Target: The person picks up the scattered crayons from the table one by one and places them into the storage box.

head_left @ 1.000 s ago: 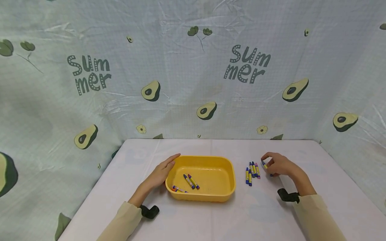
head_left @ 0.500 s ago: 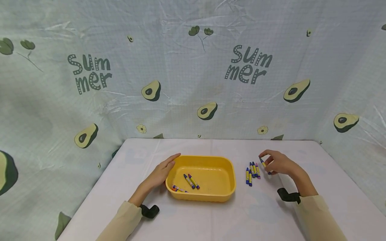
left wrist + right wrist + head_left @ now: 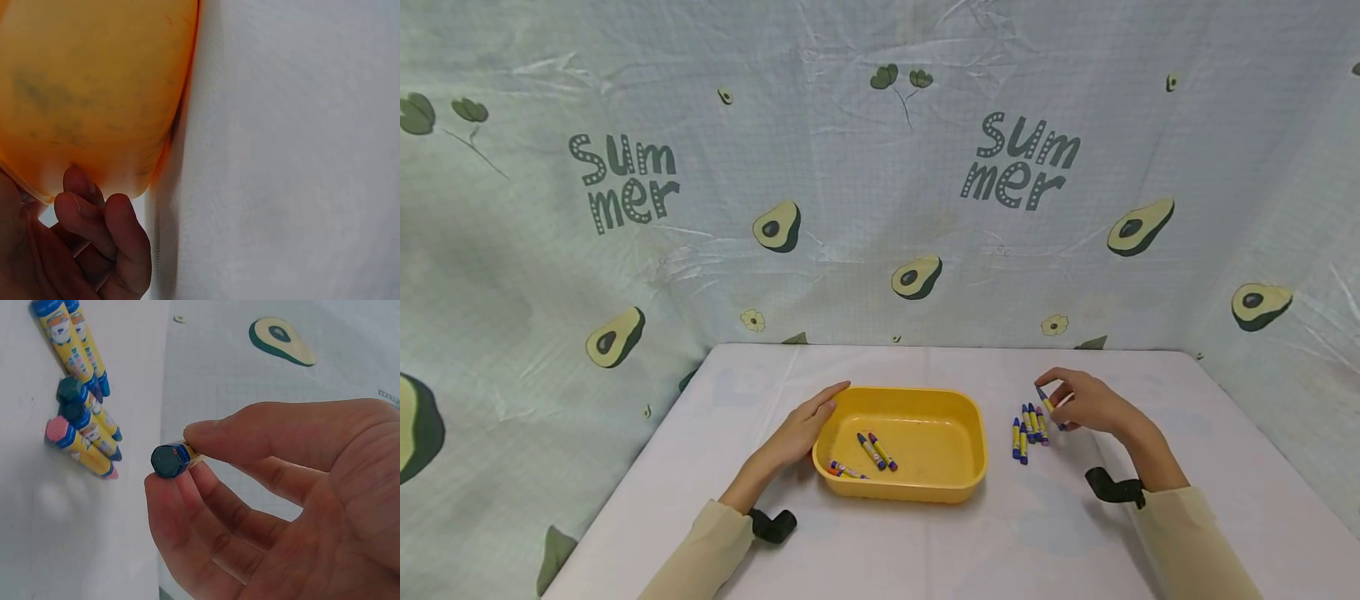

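Note:
A yellow plastic tray (image 3: 925, 492) stands on the white table with several crayons (image 3: 878, 451) lying inside, toward its left. My left hand (image 3: 801, 432) holds the tray's left side; in the left wrist view its bent fingers (image 3: 128, 231) are against the outer wall. My right hand (image 3: 1093, 404) pinches a dark-tipped crayon (image 3: 1048, 402) with a yellow wrapper between thumb and fingers, tilted above the table. The crayon's flat dark end (image 3: 167, 461) faces the right wrist camera. Just left of this hand lie several loose crayons (image 3: 1028, 423), one of them pink (image 3: 81, 447).
The white-covered table (image 3: 925, 550) ends at the back against a hanging cloth (image 3: 835, 167) printed with avocados and "summer". A black strap with a camera (image 3: 772, 527) sits on the left wrist, and another black wrist camera (image 3: 1112, 486) on the right.
My right hand has lifted the pinched crayon off the table and shifted a little left and up, toward the loose crayons. The left hand and the tray stay put.

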The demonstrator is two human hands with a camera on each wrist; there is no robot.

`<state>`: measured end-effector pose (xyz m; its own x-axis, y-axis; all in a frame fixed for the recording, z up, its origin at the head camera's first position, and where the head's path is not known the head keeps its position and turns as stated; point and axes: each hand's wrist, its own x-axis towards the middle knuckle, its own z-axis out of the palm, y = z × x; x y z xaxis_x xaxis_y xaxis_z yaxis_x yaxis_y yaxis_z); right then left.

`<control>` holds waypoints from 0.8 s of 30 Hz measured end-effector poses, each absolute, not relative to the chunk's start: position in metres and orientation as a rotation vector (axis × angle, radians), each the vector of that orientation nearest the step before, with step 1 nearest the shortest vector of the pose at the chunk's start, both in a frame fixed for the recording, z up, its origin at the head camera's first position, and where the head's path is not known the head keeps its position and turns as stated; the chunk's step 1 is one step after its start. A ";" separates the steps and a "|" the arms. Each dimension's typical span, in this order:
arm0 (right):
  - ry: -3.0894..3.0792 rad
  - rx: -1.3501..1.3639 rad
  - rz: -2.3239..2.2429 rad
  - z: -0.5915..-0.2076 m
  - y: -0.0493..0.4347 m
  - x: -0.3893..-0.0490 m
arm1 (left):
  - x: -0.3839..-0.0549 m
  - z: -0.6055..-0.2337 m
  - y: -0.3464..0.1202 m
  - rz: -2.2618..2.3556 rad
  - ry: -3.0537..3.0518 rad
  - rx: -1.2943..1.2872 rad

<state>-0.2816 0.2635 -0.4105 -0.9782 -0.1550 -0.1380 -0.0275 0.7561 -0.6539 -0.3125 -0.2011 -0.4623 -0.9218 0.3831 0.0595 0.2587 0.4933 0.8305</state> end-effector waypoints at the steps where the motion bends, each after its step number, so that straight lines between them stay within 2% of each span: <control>1: 2.766 -0.154 -1.034 -0.410 0.262 -0.281 | -0.312 -0.462 -0.201 1.409 2.596 0.561; 12: 2.735 -0.295 -1.075 -0.397 0.225 -0.285 | -0.314 -0.464 -0.203 1.422 2.585 0.585; 24: 2.701 -0.438 -1.065 -0.377 0.152 -0.305 | -0.311 -0.463 -0.202 1.422 2.596 0.566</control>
<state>-0.3052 0.1522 -0.3769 -0.9350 -0.3454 -0.0804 -0.1975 0.6955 -0.6909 -0.3114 -0.2018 -0.4628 -0.9215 0.3825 0.0668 0.2622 0.4860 0.8337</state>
